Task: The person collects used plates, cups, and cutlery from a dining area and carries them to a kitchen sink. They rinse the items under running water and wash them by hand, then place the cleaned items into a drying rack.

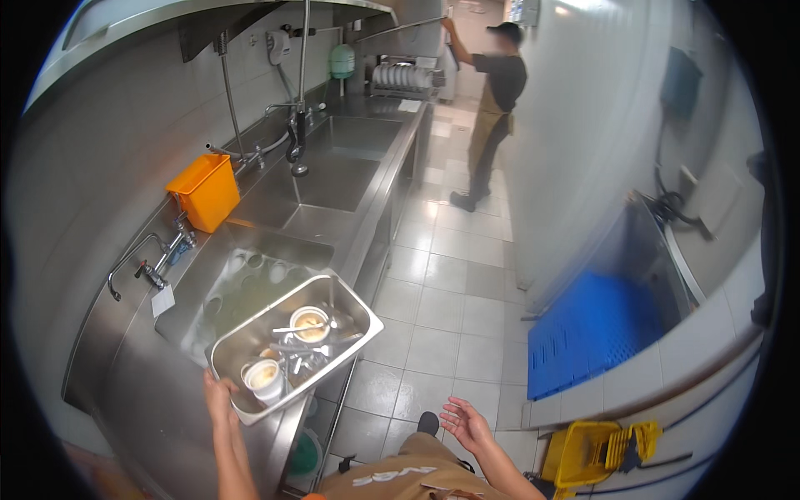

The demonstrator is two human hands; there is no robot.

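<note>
My left hand [220,395] grips the near left corner of a deep stainless steel pan [234,337], which is tilted over the edge of a sink of cloudy, sudsy water [250,294]. Inside the pan lie a white ramekin with food residue [309,325], another white cup with residue [265,381], spoons and other metal cutlery [306,359]. White round dishes show under the suds in the sink. Away from the pan, to its right, my right hand [465,425] is held above the tiled floor, fingers spread and nothing in it.
An orange plastic bin [209,194] stands behind the sinks, near a faucet [134,250]. A spray hose [300,144] hangs over the middle sink. Farther down the aisle, a person in an apron [497,94] reaches up by a dish rack [403,78]. At right are a blue crate [587,337] and yellow mop bucket [578,453].
</note>
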